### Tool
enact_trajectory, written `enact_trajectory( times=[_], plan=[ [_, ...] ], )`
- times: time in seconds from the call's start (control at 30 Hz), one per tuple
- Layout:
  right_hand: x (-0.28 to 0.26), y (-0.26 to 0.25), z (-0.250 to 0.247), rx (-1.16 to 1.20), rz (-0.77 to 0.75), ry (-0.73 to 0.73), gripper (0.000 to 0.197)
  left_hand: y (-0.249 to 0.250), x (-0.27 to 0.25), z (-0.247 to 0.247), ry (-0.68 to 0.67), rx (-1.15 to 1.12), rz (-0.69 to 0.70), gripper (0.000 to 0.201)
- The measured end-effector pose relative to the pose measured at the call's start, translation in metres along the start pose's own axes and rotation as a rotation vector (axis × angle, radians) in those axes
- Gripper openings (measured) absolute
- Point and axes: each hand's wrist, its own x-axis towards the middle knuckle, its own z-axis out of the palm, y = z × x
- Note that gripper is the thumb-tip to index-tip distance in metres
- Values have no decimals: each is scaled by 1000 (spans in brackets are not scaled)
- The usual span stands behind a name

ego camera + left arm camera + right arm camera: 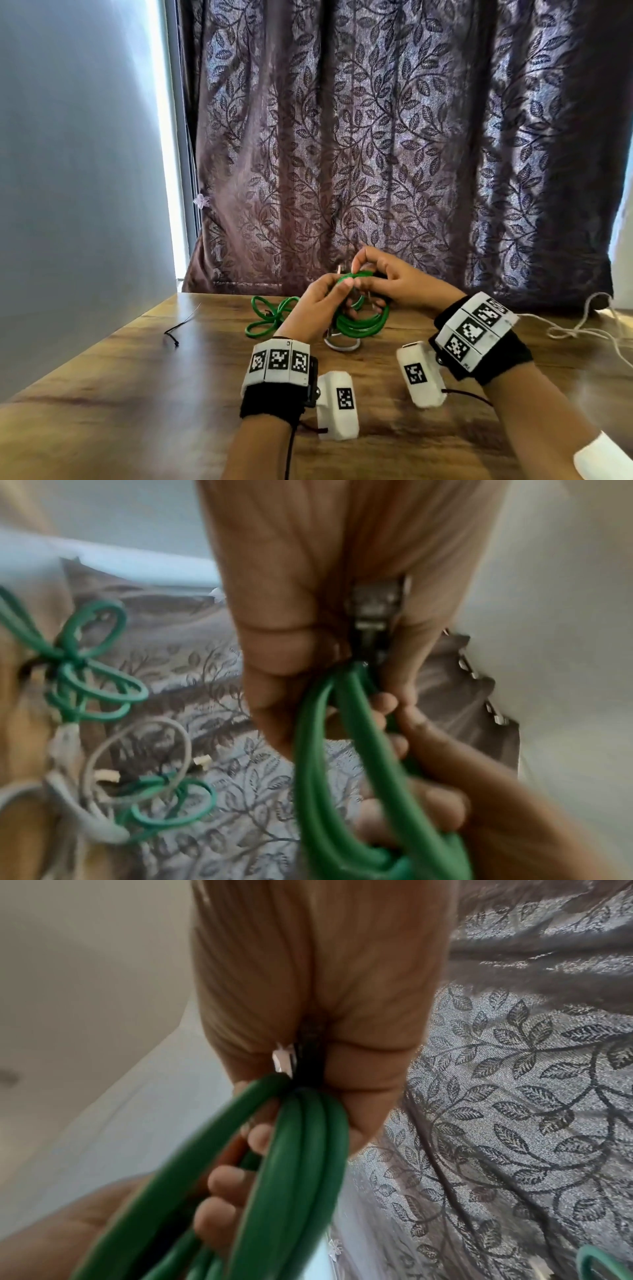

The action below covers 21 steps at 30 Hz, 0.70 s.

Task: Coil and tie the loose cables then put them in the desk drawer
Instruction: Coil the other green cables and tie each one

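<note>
**Both hands on the green coil**

We hold a coil of thick green rubber-sheathed cable (363,323) between our two hands, just above the wooden desk top (137,394) near its far edge. Our left hand (318,305) has its thumb and fingers curled round the top of the loops, and our right hand (387,281) pinches the same bunch from the other side; the two hands touch over it. In the right wrist view a black strip (308,1064) sits at the pinch, where several strands gather, though the blur keeps us from saying whether it goes all the way round. The left wrist view shows a metal plug end (373,607) pressed between the fingers above the green loops.

To the left of the coil a thinner green cable in loose loops (270,315) lies on the desk. A short black tie (174,334) lies well apart on the left, and a pale cord (579,329) trails along the right. A brown leaf-patterned curtain (394,137) hangs behind.
</note>
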Motion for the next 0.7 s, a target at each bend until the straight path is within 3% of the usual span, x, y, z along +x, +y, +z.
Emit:
enact_trajectory(
  times=[0.13,0.27,0.4,0.6,0.7],
  plan=[
    [0,-1,3,-64,15,22,12,-2,1,-4,15,-93,-28,16],
    [3,4,13,-232,-16,43,17,-4,1,-10,45,-295,-203,17],
    [3,11,19,-320,-13,64,20,-11,8,-5,155,-10,-184,28],
    [2,12,15,-213,13,49,13,-23,12,-7,214,267,-102,45],
    [6,15,18,-202,-18,82,15,-21,9,-8,268,407,-52,44]
  ],
)
